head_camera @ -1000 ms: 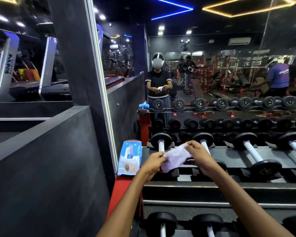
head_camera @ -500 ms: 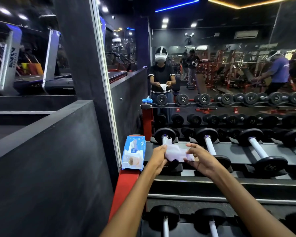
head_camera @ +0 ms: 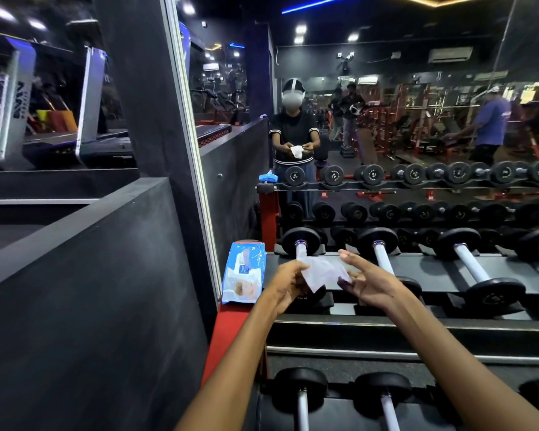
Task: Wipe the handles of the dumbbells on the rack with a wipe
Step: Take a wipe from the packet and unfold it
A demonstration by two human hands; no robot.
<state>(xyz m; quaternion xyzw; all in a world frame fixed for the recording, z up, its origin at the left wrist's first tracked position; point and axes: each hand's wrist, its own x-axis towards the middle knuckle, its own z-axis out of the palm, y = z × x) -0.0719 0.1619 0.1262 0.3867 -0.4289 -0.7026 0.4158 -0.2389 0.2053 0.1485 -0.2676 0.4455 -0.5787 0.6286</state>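
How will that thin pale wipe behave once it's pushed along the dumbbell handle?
The thin pale wipe droops and creases between the left hand and right hand, so it is probably floppy and may bunch up. It looks translucent, hence likely light and easy to tear. Wrapping it round the leftmost dumbbell's pale handle should steady it.

Wipe (head_camera: 322,272) hides leftmost dumbbell (head_camera: 301,244) handle; pack (head_camera: 245,272) print unreadable.
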